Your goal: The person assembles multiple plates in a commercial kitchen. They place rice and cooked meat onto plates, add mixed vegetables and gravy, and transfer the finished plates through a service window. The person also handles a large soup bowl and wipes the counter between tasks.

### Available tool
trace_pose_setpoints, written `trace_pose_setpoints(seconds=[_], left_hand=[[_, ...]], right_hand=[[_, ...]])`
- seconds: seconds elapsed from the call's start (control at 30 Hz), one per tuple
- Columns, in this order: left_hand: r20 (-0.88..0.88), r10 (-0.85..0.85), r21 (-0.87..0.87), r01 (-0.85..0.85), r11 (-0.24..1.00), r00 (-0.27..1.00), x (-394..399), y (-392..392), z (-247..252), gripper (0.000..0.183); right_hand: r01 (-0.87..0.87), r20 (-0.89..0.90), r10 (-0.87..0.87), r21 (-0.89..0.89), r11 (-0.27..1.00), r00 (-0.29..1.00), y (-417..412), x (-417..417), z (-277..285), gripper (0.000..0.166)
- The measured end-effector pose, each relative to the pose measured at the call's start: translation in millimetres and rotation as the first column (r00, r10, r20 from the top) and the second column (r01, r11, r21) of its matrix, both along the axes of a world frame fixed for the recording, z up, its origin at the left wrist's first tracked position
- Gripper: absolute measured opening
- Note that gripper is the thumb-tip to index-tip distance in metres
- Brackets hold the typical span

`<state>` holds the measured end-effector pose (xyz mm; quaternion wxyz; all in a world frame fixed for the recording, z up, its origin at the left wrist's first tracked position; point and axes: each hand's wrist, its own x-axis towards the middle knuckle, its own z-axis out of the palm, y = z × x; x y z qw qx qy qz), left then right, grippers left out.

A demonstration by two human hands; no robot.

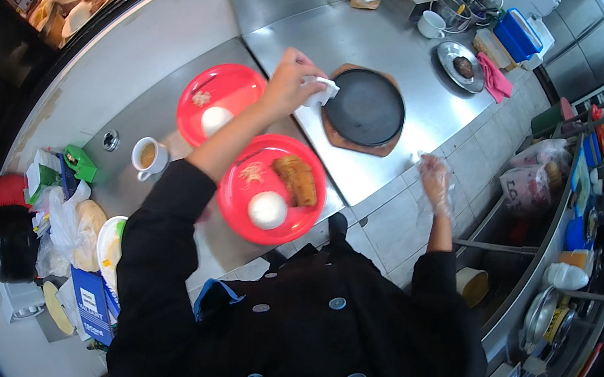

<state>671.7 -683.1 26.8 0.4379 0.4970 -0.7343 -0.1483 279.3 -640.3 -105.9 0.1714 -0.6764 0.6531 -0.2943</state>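
Observation:
My left hand (293, 81) is bare and pinches a folded white tissue (320, 92) at the left rim of a round black sizzling plate (367, 108). That plate rests on a wooden base (337, 139). Over the floor beside the counter edge is my right hand (433, 180), in a clear plastic glove. Something small and white shows at its fingertips; whether it is held is unclear. Below my left forearm, a red plate (225, 207) bears a rice mound (267, 210), browned meat (296, 181) and shreds. Another red plate (195, 83), partly hidden by my arm, carries rice (216, 120) and shreds.
A white cup of brown liquid (147, 157) stands left of the plates. On the steel counter (300, 28) are a metal plate (445, 53) with a dark patty (462, 67), a pink cloth (494, 79) and a white mug (431, 25). Shelving (549, 221) lines the right side.

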Motion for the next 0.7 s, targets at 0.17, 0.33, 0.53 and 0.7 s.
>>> trace_pose_setpoints(seconds=[0.17, 0.33, 0.53, 0.7], left_hand=[[-0.004, 0.185, 0.099, -0.184, 0.978, 0.983, -95.9, -95.3, -88.7, 0.017], [0.106, 0.266, 0.069, -0.274, 0.959, 0.958, -179.8, -126.8, -126.1, 0.006], [0.11, 0.065, 0.395, -0.104, 0.913, 0.992, -220.9, -79.0, -112.4, 0.014], [0.222, 0.249, 0.211, -0.296, 0.931, 0.943, -196.6, -128.1, -111.7, 0.029]], right_hand=[[-0.066, 0.062, 0.067, -0.022, 0.998, 0.996, 21.5, -51.6, 13.3, 0.021], [-0.028, 0.102, 0.024, 0.039, 0.999, 0.995, 16.5, -109.9, 20.4, 0.024], [-0.047, 0.003, 0.048, -0.086, 0.995, 0.999, -13.6, -131.1, 35.8, 0.024], [-0.101, 0.027, 0.107, -0.153, 0.983, 0.994, -32.9, -113.5, 50.6, 0.026]])
